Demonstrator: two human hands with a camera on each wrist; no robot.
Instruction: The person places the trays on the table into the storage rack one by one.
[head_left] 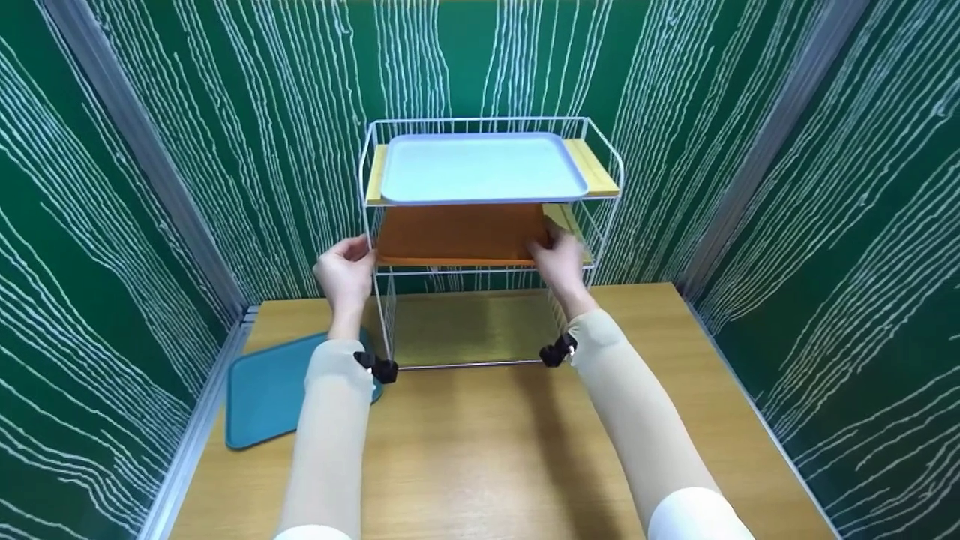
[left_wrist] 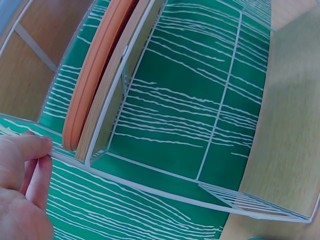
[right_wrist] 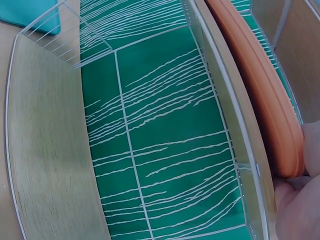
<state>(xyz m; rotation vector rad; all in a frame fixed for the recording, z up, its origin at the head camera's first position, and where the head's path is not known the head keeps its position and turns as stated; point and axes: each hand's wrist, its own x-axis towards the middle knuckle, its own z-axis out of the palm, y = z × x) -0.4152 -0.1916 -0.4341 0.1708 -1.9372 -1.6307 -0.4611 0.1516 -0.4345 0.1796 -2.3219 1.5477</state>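
A three-level white wire shelf rack with wooden boards [head_left: 472,330] stands at the back of the table. On its middle shelf lies an orange tray [head_left: 461,234], seen edge-on in the left wrist view and the right wrist view. My right hand [head_left: 561,261] holds the tray's right end, thumb on top and fingers at the rim. At the rack's left front, my left hand [head_left: 346,276] pinches the white wire upright between thumb and fingers, just beside the tray's left end. The left fingertips [left_wrist: 42,146] are apart from the tray.
A pale blue tray [head_left: 480,169] lies on the top shelf. On the table [head_left: 465,450], left of the rack, a teal tray [head_left: 270,390] lies partly under my left forearm. Green walls [head_left: 847,225] with white lines surround the table.
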